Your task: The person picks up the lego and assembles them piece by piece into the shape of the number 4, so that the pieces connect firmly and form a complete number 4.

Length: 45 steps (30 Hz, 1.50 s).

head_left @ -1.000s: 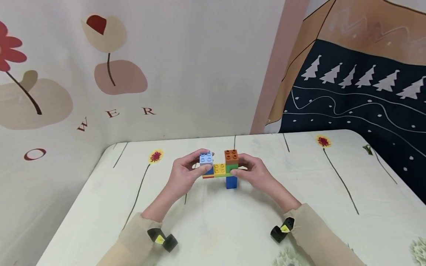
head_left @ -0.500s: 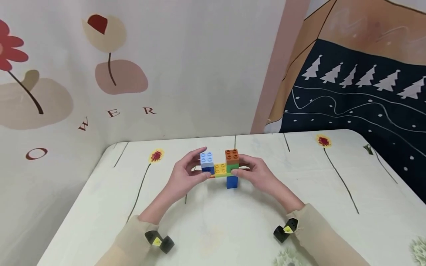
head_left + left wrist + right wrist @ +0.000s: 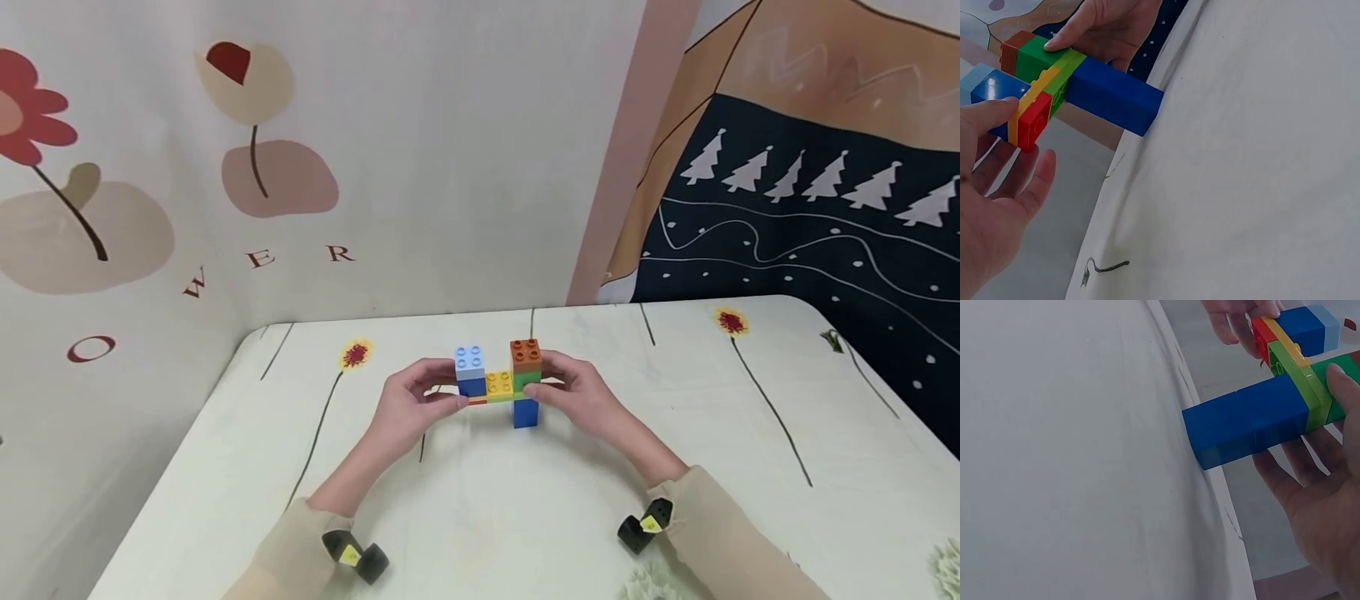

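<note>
A toy brick structure stands upright between my hands in the head view. Its left stack has a light blue brick [image 3: 469,356] on a dark blue brick [image 3: 472,387]. A yellow piece [image 3: 499,383] bridges to the right stack, where a brown brick [image 3: 526,354] tops a green brick [image 3: 527,382]. A blue column [image 3: 1247,422] of two bricks supports the right side; a red brick [image 3: 1035,120] hangs under the left end. My left hand [image 3: 405,408] pinches the left stack low down, thumb at the dark blue brick. My right hand [image 3: 581,390] holds the green brick between thumb and fingers.
A white cloth with printed flowers covers the table [image 3: 480,517]. Behind it hangs a printed curtain [image 3: 450,167], with a dark tree-patterned fabric [image 3: 795,225] at the right. Black wrist cameras sit at both sleeves.
My left hand has moved lower on the left stack: its thumb slid from the dark blue brick's front to its lower edge, and the index finger came down. The right hand keeps its hold.
</note>
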Each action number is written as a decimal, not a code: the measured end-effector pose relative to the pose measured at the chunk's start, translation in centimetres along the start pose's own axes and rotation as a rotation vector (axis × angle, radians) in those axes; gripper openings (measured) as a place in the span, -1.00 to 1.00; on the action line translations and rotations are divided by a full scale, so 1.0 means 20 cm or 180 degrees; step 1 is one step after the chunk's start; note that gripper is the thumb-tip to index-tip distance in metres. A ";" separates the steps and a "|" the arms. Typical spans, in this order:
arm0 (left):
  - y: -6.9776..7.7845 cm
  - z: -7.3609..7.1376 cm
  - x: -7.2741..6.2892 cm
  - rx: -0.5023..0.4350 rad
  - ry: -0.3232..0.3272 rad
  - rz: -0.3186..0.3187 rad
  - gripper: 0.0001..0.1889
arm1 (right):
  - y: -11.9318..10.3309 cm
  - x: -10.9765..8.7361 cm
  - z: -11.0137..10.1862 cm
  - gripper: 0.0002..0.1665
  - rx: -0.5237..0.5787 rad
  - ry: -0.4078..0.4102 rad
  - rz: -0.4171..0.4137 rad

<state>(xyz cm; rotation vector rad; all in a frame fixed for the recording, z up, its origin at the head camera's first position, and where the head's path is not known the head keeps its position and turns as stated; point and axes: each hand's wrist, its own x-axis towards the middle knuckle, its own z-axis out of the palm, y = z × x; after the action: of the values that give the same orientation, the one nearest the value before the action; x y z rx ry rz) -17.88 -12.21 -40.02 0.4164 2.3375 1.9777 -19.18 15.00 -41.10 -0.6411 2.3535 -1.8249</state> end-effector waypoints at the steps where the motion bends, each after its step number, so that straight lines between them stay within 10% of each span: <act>1: 0.00 0.00 0.00 -0.0001 0.0017 0.0015 -0.49 | 0.00 0.00 0.00 -0.41 0.0001 -0.0014 -0.0025; 45: -0.07 0.07 0.26 -0.0170 0.0247 -0.0538 -0.50 | 0.08 0.11 -0.01 -0.35 -0.0163 0.0803 0.0525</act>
<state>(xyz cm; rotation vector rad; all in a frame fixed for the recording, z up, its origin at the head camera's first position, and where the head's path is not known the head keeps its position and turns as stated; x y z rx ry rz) -22.85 -9.84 -40.98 0.1362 2.2723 2.0052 -21.74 14.56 -42.20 -0.2219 2.5269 -1.8742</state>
